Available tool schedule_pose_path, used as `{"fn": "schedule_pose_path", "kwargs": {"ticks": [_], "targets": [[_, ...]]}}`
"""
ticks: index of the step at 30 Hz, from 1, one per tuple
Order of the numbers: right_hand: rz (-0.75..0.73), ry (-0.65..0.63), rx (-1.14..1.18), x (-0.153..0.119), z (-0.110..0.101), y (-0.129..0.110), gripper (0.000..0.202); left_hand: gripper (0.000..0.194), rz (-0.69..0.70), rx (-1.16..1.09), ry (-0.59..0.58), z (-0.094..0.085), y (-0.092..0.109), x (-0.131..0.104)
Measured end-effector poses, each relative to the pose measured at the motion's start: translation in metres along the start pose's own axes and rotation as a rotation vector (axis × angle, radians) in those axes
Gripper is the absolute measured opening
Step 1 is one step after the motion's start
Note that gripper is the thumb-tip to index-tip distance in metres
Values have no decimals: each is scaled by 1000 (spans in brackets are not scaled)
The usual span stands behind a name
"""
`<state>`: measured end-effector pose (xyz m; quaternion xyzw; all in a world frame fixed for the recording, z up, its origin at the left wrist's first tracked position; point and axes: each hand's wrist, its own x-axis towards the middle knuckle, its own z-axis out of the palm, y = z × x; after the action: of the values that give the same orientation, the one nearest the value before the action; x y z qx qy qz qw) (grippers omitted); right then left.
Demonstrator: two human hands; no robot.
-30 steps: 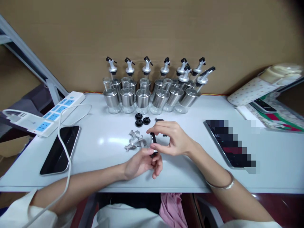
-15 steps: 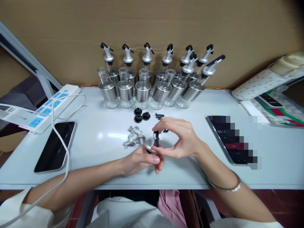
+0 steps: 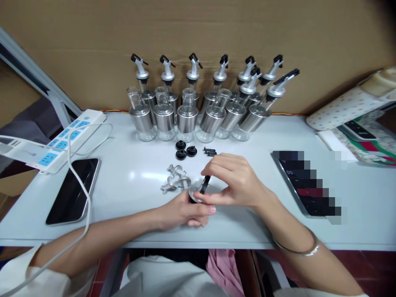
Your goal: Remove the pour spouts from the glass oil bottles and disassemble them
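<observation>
My left hand (image 3: 185,210) is closed around a silver pourer spout (image 3: 194,194) with a black underside, low over the front of the table. Above it, my right hand (image 3: 232,181) pinches a black lever (image 3: 204,184) against the spout between thumb and forefinger. Where the lever meets the spout is partly hidden by the fingers. Just beyond my left hand lies a small pile of silver spout pieces (image 3: 175,181). Behind those sit three black stoppers (image 3: 181,154), and several black levers (image 3: 210,152) lie by my right fingers.
Glass bottles with steel sleeves (image 3: 187,119) stand in rows at the back, some carrying pourer spouts. A phone (image 3: 73,192) and a power strip (image 3: 66,140) with a white cable are on the left. Another phone (image 3: 306,185) and a dotted tumbler (image 3: 340,105) are on the right.
The black lever has tilted from upright to a slant on the spout. My right hand has shifted slightly, and the fingers of my left hand have closed up more below the spout.
</observation>
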<state>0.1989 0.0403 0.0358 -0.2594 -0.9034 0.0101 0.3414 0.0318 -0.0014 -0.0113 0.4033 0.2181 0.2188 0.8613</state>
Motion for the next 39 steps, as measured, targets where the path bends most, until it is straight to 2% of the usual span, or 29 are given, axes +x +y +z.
{"fn": "schedule_pose_path", "kwargs": {"ticks": [6, 13, 19, 29, 39], "targets": [[11, -76, -209, -1, 3, 1, 45, 49, -50, -43, -7, 5, 9, 2], [-142, 12, -423, 2, 7, -2, 50, 46, -112, -98, -89, 1, 10, -1], [-47, -21, -329, 2, 8, -4, 55, 40, -76, -90, -75, 0, 8, 0], [-148, -27, -466, -2, 14, 2, 58, 35, -143, -165, -93, -1, 8, -2], [-65, -23, -377, 1, 12, 0, 60, 31, -143, -181, -71, -4, 7, 0]]}}
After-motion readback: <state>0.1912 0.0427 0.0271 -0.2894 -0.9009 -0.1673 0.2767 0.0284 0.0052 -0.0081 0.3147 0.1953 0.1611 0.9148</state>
